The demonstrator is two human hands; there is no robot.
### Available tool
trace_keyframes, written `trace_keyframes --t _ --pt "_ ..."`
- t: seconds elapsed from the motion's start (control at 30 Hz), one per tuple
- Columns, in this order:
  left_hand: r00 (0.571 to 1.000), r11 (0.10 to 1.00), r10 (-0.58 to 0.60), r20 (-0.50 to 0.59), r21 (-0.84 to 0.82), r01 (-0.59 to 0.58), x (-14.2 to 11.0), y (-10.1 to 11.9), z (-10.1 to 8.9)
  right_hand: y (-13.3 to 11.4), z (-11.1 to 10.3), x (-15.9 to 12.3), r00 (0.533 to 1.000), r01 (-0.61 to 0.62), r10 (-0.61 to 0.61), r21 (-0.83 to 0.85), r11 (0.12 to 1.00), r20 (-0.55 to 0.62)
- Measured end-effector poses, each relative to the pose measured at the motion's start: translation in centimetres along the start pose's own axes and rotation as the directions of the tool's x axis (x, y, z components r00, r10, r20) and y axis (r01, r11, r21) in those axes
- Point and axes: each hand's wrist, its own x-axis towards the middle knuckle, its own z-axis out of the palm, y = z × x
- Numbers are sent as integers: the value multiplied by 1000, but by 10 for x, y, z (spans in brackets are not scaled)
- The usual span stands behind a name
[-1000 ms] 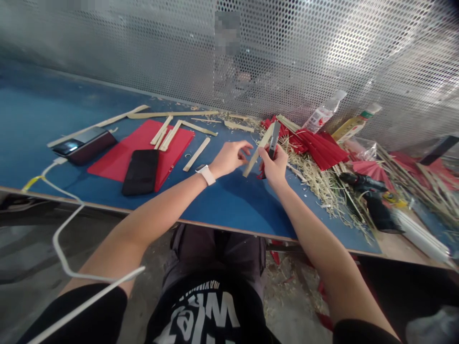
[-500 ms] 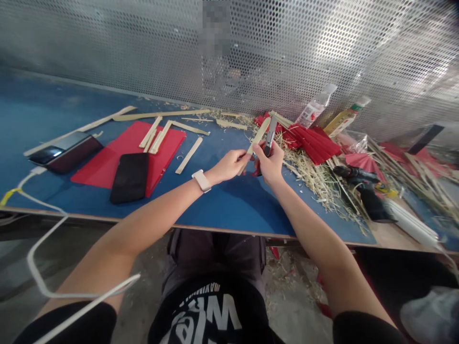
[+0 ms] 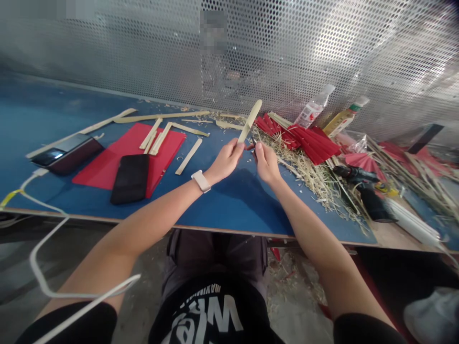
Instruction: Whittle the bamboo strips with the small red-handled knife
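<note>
My left hand (image 3: 226,160) is closed around the lower end of a flat, pale bamboo strip (image 3: 252,117) with a rounded tip, which points up and away from me. In my right hand (image 3: 267,162) is a dark utility knife (image 3: 254,143), seen nearly edge-on and mostly hidden by the fingers. Its blade end is close to the strip; whether they touch I cannot tell. Both hands are above the blue tabletop (image 3: 215,205). Thin bamboo shavings (image 3: 308,174) lie in a heap to the right of my right hand.
Left of me, a black phone (image 3: 129,177) and several bamboo pieces (image 3: 160,138) rest on a red sheet (image 3: 103,157). Red folded fans (image 3: 315,143), two bottles (image 3: 315,107) and a cordless drill (image 3: 369,191) are at the right. A perforated metal panel (image 3: 143,62) stands behind the table.
The bamboo strip has risen and now stands out farther from my left hand. My right hand has turned the knife, so its grey body no longer points up beside the strip.
</note>
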Motion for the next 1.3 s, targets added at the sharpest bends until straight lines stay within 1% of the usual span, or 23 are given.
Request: trace_keyframes --t 0.03,0.1,0.17,0.23,0.3,0.37,0.43,0.5,0.63,0.7,0.77,0.93,1.07,1.2,1.3 --pt "1000 999 18 -13 36 -18 1 -1 -1 -1 -1 1 999 38 -38 -46 998 -2" --pt "999 993 51 -17 109 -48 1 -1 -3 -3 -2 2 993 115 -111 -128 985 38" --pt "997 983 77 -3 165 -75 1 -1 -5 -4 -2 3 984 165 -152 -163 973 88" --pt "995 970 100 10 220 -99 1 -1 -8 -3 -2 2 979 182 -163 -161 970 125" --pt "993 954 114 17 277 -114 2 -3 -10 -2 -2 1 975 154 -131 -119 981 181" --pt "992 938 121 27 323 -123 3 -5 -12 0 -2 1 962 87 -76 -33 996 261" --pt "990 930 129 49 340 -138 3 -6 -14 3 -2 1 940 15 -39 73 997 340" --pt "986 927 146 83 338 -165 4 -5 -16 5 -3 1 913 -35 -33 157 987 407" --pt "976 921 152 155 337 -197 5 -1 -22 5 -6 2 860 -138 -22 273 952 510" --pt "973 917 136 188 347 -195 6 -1 -24 4 -7 2 846 -189 -2 305 933 533" --pt "970 916 125 209 351 -194 7 -2 -25 5 -7 2 846 -213 14 313 926 533" --pt "967 899 98 234 396 -187 9 -8 -26 8 -5 3 862 -207 35 289 935 505" --pt "964 898 102 247 394 -196 10 -11 -27 6 -7 3 844 -224 60 248 942 534" --pt "958 903 94 270 383 -196 11 -10 -29 4 -8 3 836 -247 61 275 929 545" --pt "959 908 85 269 375 -186 11 -9 -29 5 -7 2 830 -289 88 289 913 551"
